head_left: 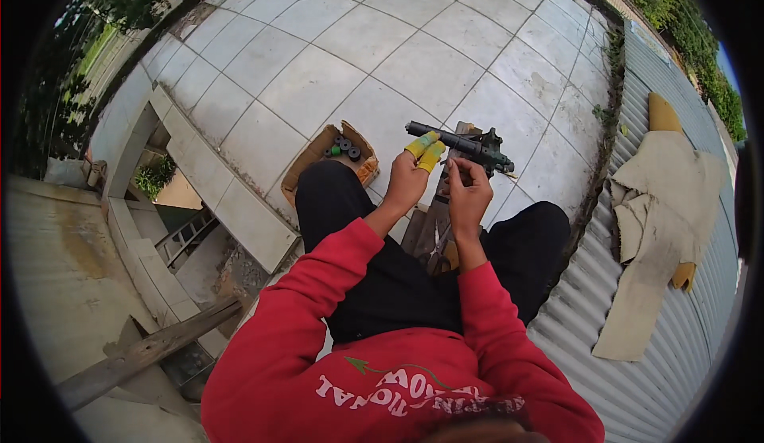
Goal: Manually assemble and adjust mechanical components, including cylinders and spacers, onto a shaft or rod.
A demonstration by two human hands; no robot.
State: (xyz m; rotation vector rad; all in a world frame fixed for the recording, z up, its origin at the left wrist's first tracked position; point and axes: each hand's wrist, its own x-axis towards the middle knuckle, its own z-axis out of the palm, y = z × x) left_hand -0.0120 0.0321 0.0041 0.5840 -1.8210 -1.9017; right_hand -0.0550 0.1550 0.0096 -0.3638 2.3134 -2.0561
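Note:
A black tubular metal part [465, 144] with a knobbly, wider right end lies across a narrow wooden stand in front of me. My left hand [408, 179], two of its fingers wrapped in yellow, is closed around the tube's left half. Just below the tube, my right hand [468, 192] pinches its thumb and forefinger together close to the part. Whatever sits between those fingertips is too small to make out. Between my legs a pair of scissors [434, 257] rests on the wooden stand [415, 232].
Left of my knees stands an open cardboard box [306, 159] with several black round pieces [344, 147] and a green one. Beige cloth [649, 228] drapes over corrugated roofing [573, 324] at right. The tiled floor [374, 37] drops at a ledge on the left, near a wooden beam [151, 353].

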